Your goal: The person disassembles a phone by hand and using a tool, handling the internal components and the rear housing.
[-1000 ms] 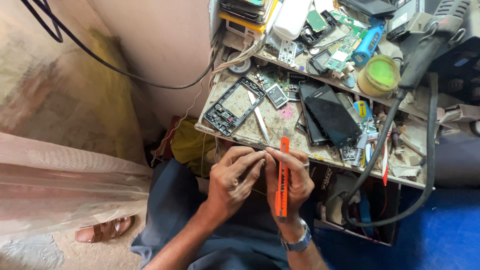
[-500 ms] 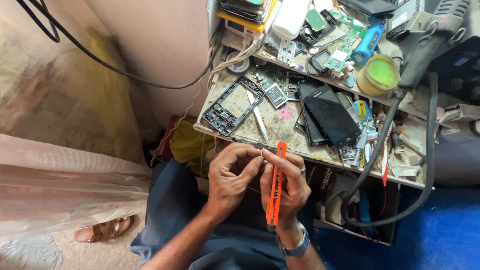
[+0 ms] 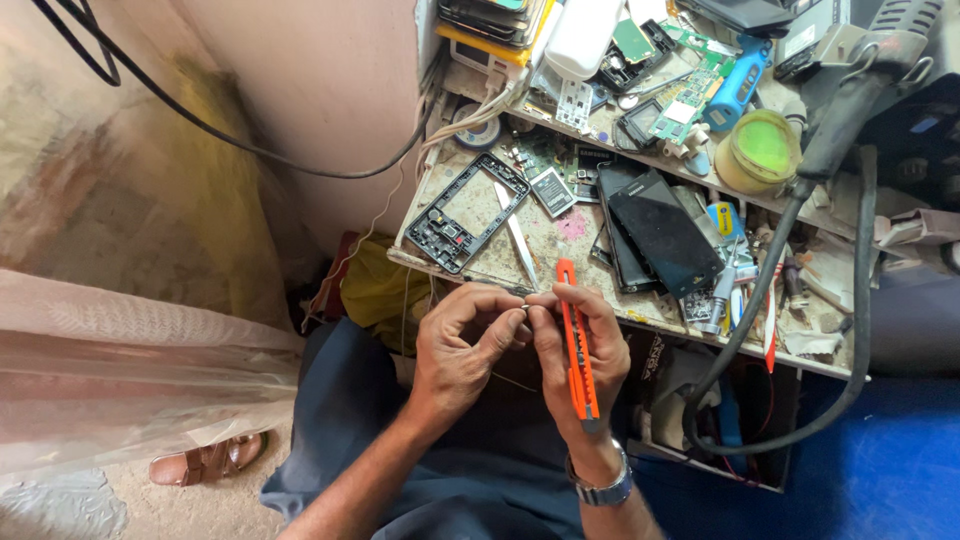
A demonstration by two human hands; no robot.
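Lower centre of frame: right hand [image 3: 580, 365] wrapped around orange utility knife [image 3: 577, 345] — blade end up. Left hand [image 3: 460, 345] pinches tiny part at knife tip, fingers curled narrow. Cluttered workbench [image 3: 560, 235] just above, black phone frame [image 3: 466, 212] upper centre.

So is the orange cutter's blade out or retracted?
Cannot tell: the orange cutter lies in the right hand, its tip hidden by fingertips.

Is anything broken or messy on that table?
Yes. A black phone frame lies with its middle missing, so the bench shows through. Bare green circuit boards and loose parts are heaped along the back. The right hand holds an orange utility knife while the left hand pinches something tiny.
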